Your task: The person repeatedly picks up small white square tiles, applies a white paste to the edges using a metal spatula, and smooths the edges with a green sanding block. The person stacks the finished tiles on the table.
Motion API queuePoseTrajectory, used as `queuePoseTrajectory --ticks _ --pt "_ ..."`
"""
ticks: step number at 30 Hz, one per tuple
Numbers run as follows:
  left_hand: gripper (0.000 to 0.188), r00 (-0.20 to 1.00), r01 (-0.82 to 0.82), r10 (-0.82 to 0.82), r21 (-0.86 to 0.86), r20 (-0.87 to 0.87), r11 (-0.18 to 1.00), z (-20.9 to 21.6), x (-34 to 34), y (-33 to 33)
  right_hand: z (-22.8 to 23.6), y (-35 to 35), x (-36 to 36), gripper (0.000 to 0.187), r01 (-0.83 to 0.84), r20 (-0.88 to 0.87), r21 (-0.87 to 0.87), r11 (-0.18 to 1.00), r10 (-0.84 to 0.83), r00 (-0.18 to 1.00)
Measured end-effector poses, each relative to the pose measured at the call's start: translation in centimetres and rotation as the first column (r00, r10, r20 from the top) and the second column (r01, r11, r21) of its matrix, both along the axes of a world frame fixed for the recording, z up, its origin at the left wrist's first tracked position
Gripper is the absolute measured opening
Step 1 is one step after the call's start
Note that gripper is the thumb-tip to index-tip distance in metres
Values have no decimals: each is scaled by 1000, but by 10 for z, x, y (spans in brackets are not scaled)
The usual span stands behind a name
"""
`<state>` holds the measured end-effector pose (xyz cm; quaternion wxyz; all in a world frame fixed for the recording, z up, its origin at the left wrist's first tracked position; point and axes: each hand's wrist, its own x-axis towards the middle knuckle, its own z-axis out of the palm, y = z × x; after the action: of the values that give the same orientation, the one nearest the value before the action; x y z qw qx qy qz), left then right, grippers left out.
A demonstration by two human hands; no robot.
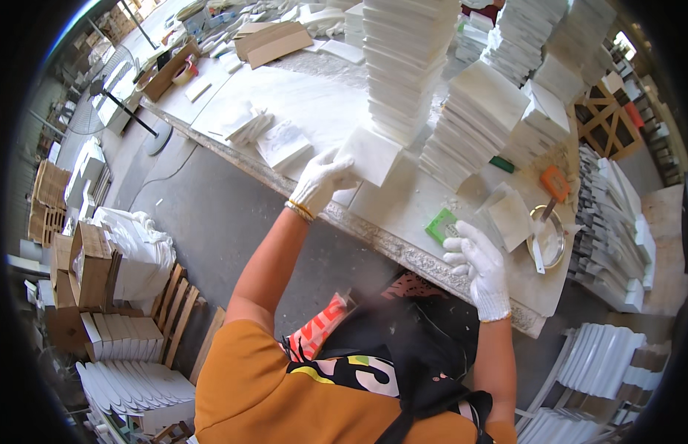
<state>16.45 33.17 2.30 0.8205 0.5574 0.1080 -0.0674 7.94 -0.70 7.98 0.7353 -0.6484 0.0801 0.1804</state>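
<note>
My left hand (319, 180), in a white knit glove, grips the left edge of a square white tile (372, 154) at the table's front. The tile is tilted in front of a tall stack of similar tiles (403, 74). My right hand (477, 266), gloved the same way, is over the front edge, its fingers bent and apart. Next to its fingertips lies a green block (441, 226) with a label, like a hand sanding pad. Whether they touch it is hard to see. Thin tiles (509, 220) lie beyond this hand, beside a round metal bowl (547, 237).
More tile stacks (473, 122) lean on the right of the white table (299, 92). An orange block (555, 182) lies near the bowl. Small tiles (283, 143) sit left of my left hand. A standing fan (157, 137), pallets (177, 318) and stacked slabs (133, 385) occupy the floor.
</note>
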Motion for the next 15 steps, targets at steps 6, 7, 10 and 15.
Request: queuePoseTrajectory --ticks 6,7,10,15 --pt "65 999 36 -21 401 -40 916 6 18 10 -7 -29 -23 45 90 -47 -13 996 -91 995" --pt "69 995 89 -62 459 -73 884 7 19 13 -7 -32 -25 44 100 -47 -30 995 -101 994" --pt "70 994 92 -99 735 -35 672 11 13 15 -5 -40 -27 44 110 -48 -63 992 -113 992" --pt "73 980 -194 48 858 195 476 -7 3 31 -7 -47 -30 44 145 -39 -63 987 -147 988"
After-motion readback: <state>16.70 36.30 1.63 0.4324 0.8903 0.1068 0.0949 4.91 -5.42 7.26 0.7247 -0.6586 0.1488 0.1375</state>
